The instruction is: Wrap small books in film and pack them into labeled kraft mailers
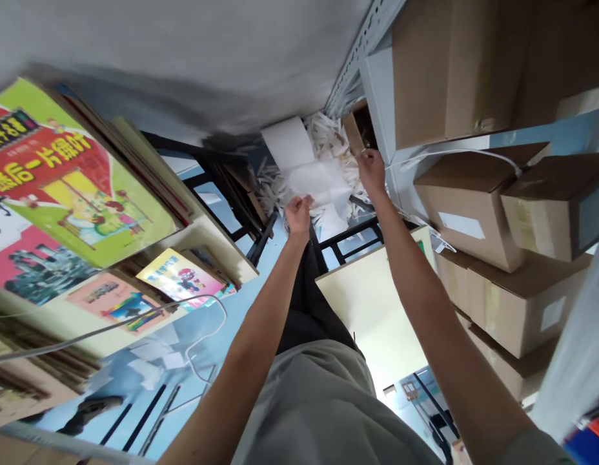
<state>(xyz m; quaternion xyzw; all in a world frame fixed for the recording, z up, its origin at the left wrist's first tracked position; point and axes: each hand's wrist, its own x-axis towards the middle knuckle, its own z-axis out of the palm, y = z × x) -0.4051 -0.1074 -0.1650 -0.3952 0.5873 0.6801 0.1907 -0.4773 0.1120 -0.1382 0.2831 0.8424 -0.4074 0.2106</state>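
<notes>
My left hand [298, 216] is over the lower left edge of some white paper sheets [312, 177], its fingers curled and thumb close to them. Whether a bit of paper is in that hand, I cannot make out. Farther out and to the right, my right hand [372, 171] is closed in a pinch beside a small open cardboard box [354, 132]. What its fingertips hold, if anything, is too small to name. The sheets lie on a heap of white paper strips [328, 137] in the corner by the wall.
Picture books [81, 174] lie on a table at left, with a cable [110, 329] across them. Cardboard boxes [474, 213] fill the metal rack [374, 77] at right. A black metal frame [222, 194] and a cream board [377, 297] flank my legs.
</notes>
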